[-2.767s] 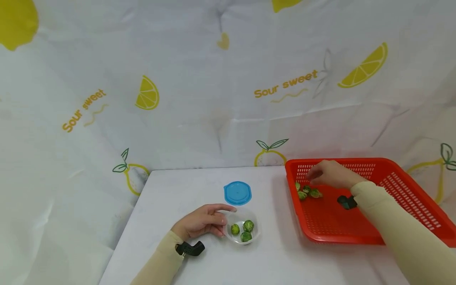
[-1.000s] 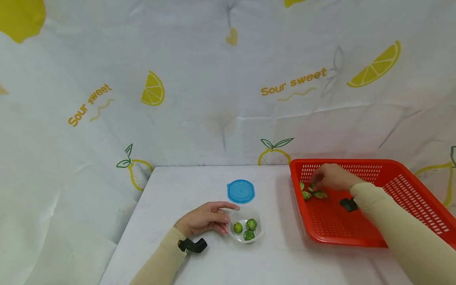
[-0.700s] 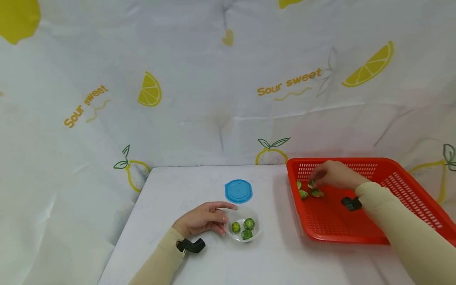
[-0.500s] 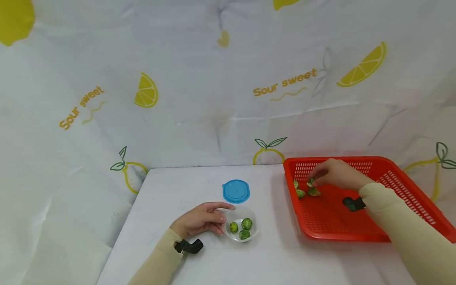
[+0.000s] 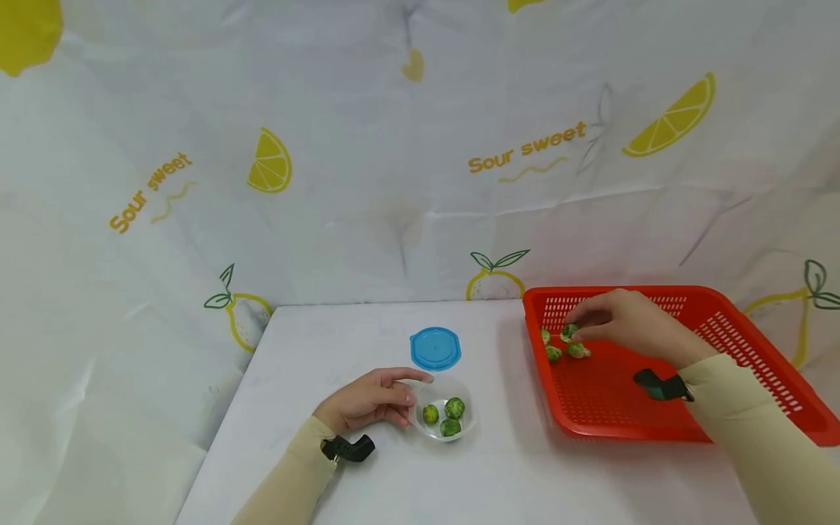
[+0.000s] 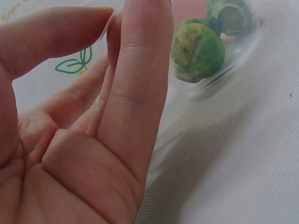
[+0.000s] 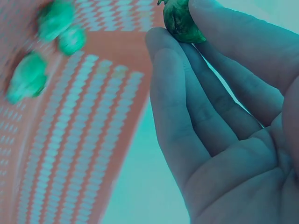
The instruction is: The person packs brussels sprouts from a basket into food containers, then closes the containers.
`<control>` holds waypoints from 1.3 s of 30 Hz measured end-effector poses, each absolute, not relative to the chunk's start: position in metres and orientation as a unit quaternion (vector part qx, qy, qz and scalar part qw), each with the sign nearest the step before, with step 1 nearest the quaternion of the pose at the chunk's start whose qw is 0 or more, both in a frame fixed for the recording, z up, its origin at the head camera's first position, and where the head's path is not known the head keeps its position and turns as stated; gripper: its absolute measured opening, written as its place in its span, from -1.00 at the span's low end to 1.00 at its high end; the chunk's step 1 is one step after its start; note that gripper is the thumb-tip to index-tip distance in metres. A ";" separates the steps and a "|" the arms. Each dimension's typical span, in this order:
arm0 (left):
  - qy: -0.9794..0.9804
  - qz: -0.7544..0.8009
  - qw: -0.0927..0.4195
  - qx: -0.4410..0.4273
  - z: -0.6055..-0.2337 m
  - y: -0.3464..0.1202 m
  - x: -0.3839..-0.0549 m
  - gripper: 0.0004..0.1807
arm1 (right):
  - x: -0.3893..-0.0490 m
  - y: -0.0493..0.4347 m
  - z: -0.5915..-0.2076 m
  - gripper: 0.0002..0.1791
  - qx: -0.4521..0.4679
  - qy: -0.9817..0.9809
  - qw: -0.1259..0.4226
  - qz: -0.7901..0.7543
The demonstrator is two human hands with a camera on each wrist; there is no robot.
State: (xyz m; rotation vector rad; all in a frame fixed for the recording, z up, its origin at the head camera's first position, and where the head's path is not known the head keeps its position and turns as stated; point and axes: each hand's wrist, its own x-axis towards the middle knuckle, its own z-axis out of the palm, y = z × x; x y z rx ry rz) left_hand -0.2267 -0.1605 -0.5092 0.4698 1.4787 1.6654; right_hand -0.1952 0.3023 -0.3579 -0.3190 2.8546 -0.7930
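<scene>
My left hand [image 5: 367, 399] pinches the rim of a small clear plastic bowl [image 5: 467, 423] between thumb and fingers. In that bowl lie 3 Brussels sprouts [image 5: 454, 408]; two show in the left wrist view, the nearer sprout [image 6: 198, 52] partly yellowed. Over the left end of a red plastic basket [image 5: 630, 408], my right hand [image 5: 633, 324] pinches a Brussels sprout [image 5: 568, 332] between thumb and fingertips. The right wrist view shows this held sprout [image 7: 180, 21] at its top edge, partly cut off. More loose sprouts [image 5: 577, 351] lie below it in the basket's left corner.
A blue lid [image 5: 436, 348] lies flat on the white table [image 5: 341, 343] behind the bowl. The basket has raised, slotted walls. Behind the table hangs a white cloth [image 5: 367, 182] printed with lemons and words.
My right hand has taken hold of a sprout in the basket and lifted it slightly off the others. The left hand stays at the bowl, and the head view has shifted a little.
</scene>
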 end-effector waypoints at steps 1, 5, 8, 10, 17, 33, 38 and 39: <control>0.590 0.664 0.418 0.188 -0.509 -0.161 -0.227 -0.39 | -0.193 0.297 -0.356 -0.72 -0.111 0.954 0.078 -0.268; 0.592 0.663 0.418 0.189 -0.508 -0.160 -0.227 -0.38 | -0.187 0.277 -0.348 -0.75 -0.128 0.949 0.073 -0.279; 0.593 0.662 0.419 0.185 -0.508 -0.160 -0.227 -0.38 | -0.184 0.260 -0.343 -0.76 -0.136 0.943 0.082 -0.293; 0.593 0.662 0.420 0.183 -0.507 -0.160 -0.227 -0.38 | -0.182 0.248 -0.340 -0.76 -0.139 0.939 0.088 -0.302; 0.596 0.659 0.418 0.188 -0.506 -0.160 -0.231 -0.39 | -0.181 0.211 -0.342 -0.77 -0.167 0.929 0.088 -0.319; 0.594 0.657 0.427 0.181 -0.504 -0.162 -0.232 -0.39 | -0.172 0.142 -0.385 -0.76 -0.254 0.903 0.076 -0.339; 0.588 0.664 0.422 0.187 -0.504 -0.163 -0.230 -0.40 | -0.167 0.126 -0.399 -0.76 -0.268 0.900 0.079 -0.333; 0.588 0.665 0.421 0.188 -0.504 -0.163 -0.230 -0.40 | -0.167 0.123 -0.401 -0.76 -0.269 0.900 0.083 -0.333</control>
